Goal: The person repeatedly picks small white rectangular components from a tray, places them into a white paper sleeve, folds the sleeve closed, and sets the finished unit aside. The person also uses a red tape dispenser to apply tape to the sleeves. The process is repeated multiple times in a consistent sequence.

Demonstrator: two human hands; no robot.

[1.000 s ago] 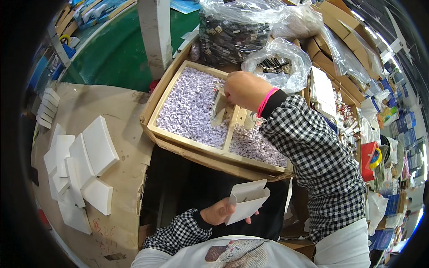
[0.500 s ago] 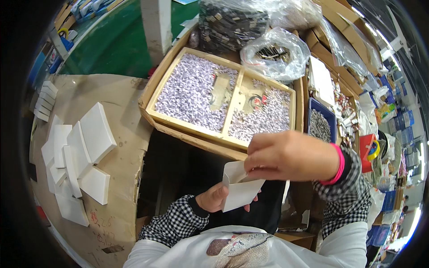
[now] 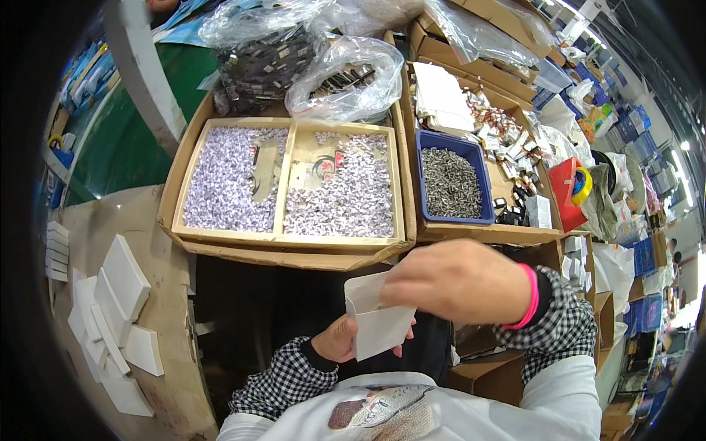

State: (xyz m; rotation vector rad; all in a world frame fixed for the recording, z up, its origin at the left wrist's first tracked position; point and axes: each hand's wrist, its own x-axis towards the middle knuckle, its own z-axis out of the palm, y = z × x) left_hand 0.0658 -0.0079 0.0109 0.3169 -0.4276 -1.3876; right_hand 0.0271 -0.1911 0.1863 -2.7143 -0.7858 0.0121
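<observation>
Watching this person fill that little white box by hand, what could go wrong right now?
The small white box is held in mid-air by the left hand alone, so it might tip. The right hand covers its open top, so a small piece could miss unseen. The tray of tiny purple-white pieces is heaped and could scatter.

Crowded workbench of brown cardboard boxes (image 3: 471,15). Green floor (image 3: 118,147) upper left, crossed by white post (image 3: 143,70). Worn tan table surface (image 3: 158,309) at left. Clear plastic bags (image 3: 346,73) heaped behind. Blue crates (image 3: 647,257) far right under bright overhead lights (image 3: 687,145).
</observation>
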